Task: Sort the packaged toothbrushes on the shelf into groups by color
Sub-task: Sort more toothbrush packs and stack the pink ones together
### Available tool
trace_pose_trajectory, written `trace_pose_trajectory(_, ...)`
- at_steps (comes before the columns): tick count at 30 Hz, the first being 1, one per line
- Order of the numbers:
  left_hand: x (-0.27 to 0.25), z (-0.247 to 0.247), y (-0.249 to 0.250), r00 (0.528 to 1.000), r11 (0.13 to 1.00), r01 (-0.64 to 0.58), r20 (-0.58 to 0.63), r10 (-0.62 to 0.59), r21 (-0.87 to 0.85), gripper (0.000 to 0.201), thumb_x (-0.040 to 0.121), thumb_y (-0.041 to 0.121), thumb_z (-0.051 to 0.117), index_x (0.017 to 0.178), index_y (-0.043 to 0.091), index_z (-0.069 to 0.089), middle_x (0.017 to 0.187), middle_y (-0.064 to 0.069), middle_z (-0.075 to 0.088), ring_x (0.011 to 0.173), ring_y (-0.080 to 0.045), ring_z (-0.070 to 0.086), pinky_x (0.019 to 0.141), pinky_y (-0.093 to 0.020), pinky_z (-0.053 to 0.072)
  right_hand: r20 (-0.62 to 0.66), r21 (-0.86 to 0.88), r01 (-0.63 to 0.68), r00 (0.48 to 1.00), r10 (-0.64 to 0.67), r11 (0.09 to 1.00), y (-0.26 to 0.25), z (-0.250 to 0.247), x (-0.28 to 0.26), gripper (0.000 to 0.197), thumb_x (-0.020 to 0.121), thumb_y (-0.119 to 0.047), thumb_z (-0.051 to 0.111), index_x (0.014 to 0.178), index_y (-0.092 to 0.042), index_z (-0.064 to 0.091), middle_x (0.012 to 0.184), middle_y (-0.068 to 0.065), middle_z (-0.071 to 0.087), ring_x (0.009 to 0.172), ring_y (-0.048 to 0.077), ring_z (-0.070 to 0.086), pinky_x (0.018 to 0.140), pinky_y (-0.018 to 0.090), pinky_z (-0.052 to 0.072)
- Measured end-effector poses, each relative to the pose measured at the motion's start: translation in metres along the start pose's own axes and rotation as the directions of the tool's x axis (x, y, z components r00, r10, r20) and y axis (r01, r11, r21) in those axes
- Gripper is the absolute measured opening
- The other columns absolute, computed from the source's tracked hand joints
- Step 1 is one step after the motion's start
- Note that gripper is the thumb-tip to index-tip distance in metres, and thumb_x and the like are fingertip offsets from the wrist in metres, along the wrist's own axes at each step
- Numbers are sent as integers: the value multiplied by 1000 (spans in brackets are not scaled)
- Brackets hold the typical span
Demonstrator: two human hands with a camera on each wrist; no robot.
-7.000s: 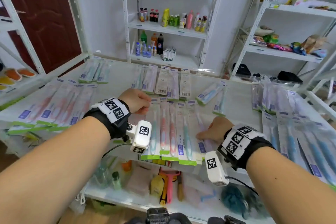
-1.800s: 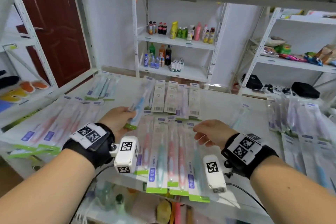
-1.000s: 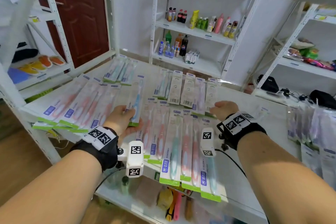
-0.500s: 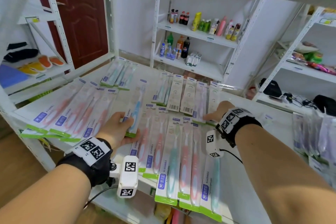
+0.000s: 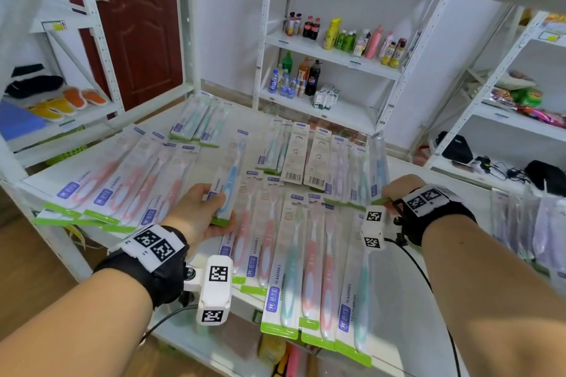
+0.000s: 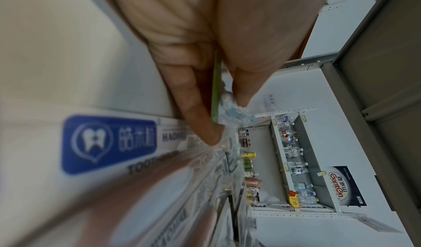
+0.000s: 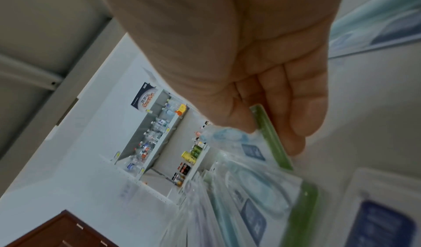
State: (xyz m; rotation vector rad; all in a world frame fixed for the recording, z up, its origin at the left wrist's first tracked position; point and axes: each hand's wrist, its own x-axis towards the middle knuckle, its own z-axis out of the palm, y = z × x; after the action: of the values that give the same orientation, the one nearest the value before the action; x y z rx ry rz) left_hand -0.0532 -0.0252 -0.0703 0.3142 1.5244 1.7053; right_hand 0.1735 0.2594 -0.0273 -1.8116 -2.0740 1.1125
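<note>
Small shop, white metal shelving (image 5: pixel 333 55), bottled drinks (image 5: pixel 311 81), packaged toothbrushes (image 5: pixel 294 257)

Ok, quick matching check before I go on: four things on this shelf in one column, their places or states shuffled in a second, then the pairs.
Column 1
1 left hand
2 right hand
3 pink packs
4 barcode-up packs

Column 2
A far left of the shelf
B pinches the green end of the rightmost back-row pack
C middle of the back row
D holds the blue toothbrush pack in its grip

Pairs: 1-D, 2-B, 3-A, 4-C
</note>
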Motion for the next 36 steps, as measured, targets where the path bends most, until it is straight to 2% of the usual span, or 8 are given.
trace_pose_trajectory(5,0,-1,-1,1000,1000,-3,0,3,-15,13,97,10,46,110,8,47,94,-18,58,72,-29,62,51,-31,58,-72,-385,89,989,-126,919,14,-9,-8,11,91,-21,55,91,-14,62,86,1,62,70,12,51,58,18,35)
trace_pose_trajectory(8,-1,-1,0,1000,1000,-7,-9,7,-2,16,97,11,47,113,8,48,94,-16,58,72,-28,63,50,-30,57,-45,-5,130,991,-130,992,19,-9,-16,11,95,-20,51,86,-15,56,82,1,58,77,16,53,59,16,42)
trace_pose_trajectory(11,-4,6,4,1000,999,-6,13,6,-34,18,97,13,48,114,9,49,94,-15,60,73,-27,65,52,-30,57,17,613,-60,998,62,787,19,-11,-45,12,93,-4,47,82,-8,50,76,7,57,66,17,59,46,21,51)
trace_pose_trajectory(16,-17,59,10,975,996,-10,220,31,-94,15,96,14,50,110,10,50,96,-17,60,66,-21,66,56,-30,57,-32,693,17,999,8,720,31,-24,-92,16,90,2,48,103,2,56,64,13,66,52,15,63,45,20,50)
trace_pose_trajectory(19,-26,106,13,940,996,13,341,16,-83,20,95,15,51,115,9,49,96,-19,62,65,-22,66,54,-27,55,-83,737,55,996,10,674,47,-39,-117,15,88,4,46,99,8,55,75,21,65,45,16,63,41,20,48)
trace_pose_trajectory(24,-59,186,-4,870,993,109,488,-78,-36,10,94,5,46,94,8,54,70,-16,70,55,-20,68,46,-25,53,-231,794,137,969,85,592,105,-70,-151,8,85,3,52,86,-1,59,66,18,69,56,21,67,48,24,52)
trace_pose_trajectory(31,-118,286,-58,724,946,-28,658,-204,324,27,86,-5,37,89,10,60,73,-8,71,58,-16,62,40,-16,39,-413,705,173,888,201,688,221,-132,-208,13,86,4,51,82,-6,57,57,14,68,50,20,67,44,22,51)
trace_pose_trajectory(36,-160,341,-93,634,900,-104,725,-268,423,20,88,-8,42,80,6,54,82,-17,54,68,-28,56,45,-23,50,-434,642,69,853,289,763,285,-167,-236,11,86,2,52,88,-7,59,58,13,69,49,20,67,42,22,49)
